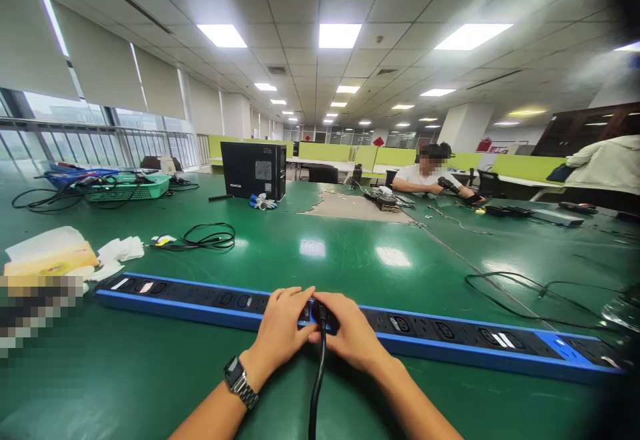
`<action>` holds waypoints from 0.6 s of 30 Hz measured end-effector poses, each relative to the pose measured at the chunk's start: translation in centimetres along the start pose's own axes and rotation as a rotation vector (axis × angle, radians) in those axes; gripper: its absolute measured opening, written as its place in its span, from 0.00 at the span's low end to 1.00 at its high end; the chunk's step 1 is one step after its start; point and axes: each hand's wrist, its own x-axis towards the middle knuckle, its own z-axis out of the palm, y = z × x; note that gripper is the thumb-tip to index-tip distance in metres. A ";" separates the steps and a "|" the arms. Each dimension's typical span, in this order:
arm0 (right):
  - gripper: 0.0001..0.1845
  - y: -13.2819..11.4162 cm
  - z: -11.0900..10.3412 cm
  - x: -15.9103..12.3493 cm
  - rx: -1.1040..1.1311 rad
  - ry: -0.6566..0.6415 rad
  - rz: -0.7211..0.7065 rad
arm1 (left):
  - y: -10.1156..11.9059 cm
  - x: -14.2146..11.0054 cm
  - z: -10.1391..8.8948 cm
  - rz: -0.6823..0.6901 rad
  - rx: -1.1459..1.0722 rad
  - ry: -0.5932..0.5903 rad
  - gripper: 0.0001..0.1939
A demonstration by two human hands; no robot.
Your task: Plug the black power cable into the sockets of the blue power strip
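A long power strip [220, 305] with a black socket face and blue edges lies across the table in front of me. At its middle, the black power plug [322, 313] is at the strip's face, partly hidden by my fingers. From it a thick black cable [317, 387] runs down toward me. My right hand [353, 333] is closed around the plug, thumb on the near side. My left hand [281, 327], with a metal-banded watch on the wrist, grips the strip just left of the plug. The two thumbs nearly meet below it.
A black computer tower [254, 170] stands farther back, with gloves [263, 201] at its foot. Coiled black cable [207, 235], a green basket [150, 188] and a tissue pack [50, 257] lie left. Loose cable [515, 293] lies right. Another person [430, 173] sits across the table.
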 end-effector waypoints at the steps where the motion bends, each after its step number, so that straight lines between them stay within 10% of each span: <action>1: 0.31 0.1 0.4 0.0 -0.001 0.024 -0.011 | -0.1 -0.1 -0.1 -0.006 0.017 -0.007 0.30; 11: 0.17 -0.9 -0.1 -1.0 -0.149 0.525 -0.245 | 0.1 -0.1 -0.3 -0.037 -0.153 0.100 0.11; 18: 0.17 3.5 -4.9 -5.5 -0.154 0.646 0.049 | 0.1 -0.2 -0.5 -0.028 -0.260 0.163 0.09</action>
